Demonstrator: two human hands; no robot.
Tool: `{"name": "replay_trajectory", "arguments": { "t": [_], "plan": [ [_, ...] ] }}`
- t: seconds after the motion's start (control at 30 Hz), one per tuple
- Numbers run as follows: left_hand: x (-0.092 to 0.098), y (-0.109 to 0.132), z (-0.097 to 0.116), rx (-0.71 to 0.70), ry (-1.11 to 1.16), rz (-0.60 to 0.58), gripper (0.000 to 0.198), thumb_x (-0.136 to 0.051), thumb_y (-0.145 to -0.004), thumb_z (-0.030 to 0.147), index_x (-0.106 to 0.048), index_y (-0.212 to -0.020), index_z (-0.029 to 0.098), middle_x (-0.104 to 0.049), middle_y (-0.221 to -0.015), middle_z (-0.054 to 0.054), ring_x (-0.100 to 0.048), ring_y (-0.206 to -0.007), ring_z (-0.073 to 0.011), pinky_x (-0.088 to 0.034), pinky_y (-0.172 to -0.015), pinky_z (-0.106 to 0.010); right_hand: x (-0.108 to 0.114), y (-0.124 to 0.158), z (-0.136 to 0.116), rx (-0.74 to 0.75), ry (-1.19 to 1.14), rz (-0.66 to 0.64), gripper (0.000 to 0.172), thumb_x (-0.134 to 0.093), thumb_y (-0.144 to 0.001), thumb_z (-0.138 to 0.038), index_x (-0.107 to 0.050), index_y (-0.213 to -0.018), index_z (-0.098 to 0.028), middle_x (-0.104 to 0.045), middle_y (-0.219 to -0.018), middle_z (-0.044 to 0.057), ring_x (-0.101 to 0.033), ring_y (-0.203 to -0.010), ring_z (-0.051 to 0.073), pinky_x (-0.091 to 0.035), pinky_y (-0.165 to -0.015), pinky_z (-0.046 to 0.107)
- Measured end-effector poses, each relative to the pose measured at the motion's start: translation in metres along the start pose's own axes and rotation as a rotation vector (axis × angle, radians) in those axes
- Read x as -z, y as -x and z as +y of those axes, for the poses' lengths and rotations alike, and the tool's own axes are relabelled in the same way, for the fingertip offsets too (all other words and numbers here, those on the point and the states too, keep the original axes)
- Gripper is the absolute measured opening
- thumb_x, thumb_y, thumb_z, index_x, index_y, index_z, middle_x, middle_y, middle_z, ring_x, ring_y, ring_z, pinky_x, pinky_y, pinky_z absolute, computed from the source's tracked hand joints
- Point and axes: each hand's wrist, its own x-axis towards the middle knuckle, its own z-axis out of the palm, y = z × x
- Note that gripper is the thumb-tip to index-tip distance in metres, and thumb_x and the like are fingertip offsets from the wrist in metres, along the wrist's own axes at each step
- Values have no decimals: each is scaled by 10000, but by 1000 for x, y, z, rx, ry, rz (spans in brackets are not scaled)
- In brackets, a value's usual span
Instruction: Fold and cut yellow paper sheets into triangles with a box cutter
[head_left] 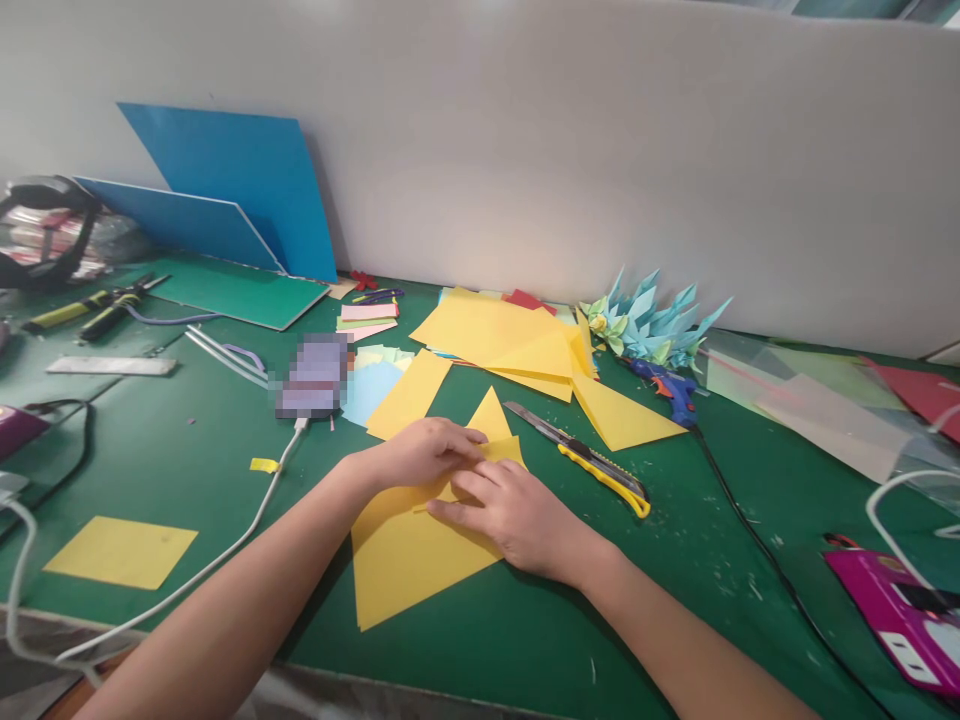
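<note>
My left hand (424, 452) has its fingers bent and pressed together on a piece of yellow paper (512, 448) with a folded edge. From the right, my right hand (517, 512) grips the same piece, its thumb low and its fingers reaching toward my left hand. Part of the fold is hidden under the fingers. Below it lies a larger yellow sheet (420, 570), one corner toward me. A pointed yellow tip (491, 412) sticks out beyond my fingertips. Just right of the hands rests a yellow utility knife (592, 462) with its blade out.
Yellow sheets (502, 335) lie stacked behind the hands. A blue glue gun (675, 390) with a black cord sits by folded blue paper pieces (660, 320). To the left are a phone (313, 375) on a white cable, pliers (116, 308) and a yellow rectangle (124, 552). Blue boards (247, 180) lean behind.
</note>
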Motion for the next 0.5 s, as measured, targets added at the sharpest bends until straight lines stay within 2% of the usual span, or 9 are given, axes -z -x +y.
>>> {"name": "replay_trajectory", "arguments": {
  "t": [0.3,0.5],
  "plan": [
    [5,-1,6,77,-31,-76,286,-491,-839,68,-714,-913,231,-736,-973,-13,-562,-1168,-211,-457,-880,-282,1,-3,-2,18,-21,-10,458,-411,-907,-132,-472,-1339,-270,-544,-1250,96,-450,-1095,227,-396,-905,362],
    [3,0,3,68,-11,-61,286,-496,-837,69,-714,-937,225,-737,-974,-25,-568,-1160,-210,-464,-877,-284,0,-4,-3,17,-28,-15,447,-394,-915,-136,-476,-1336,-264,-542,-1255,106,-449,-1106,231,-393,-932,387]
  ]
}}
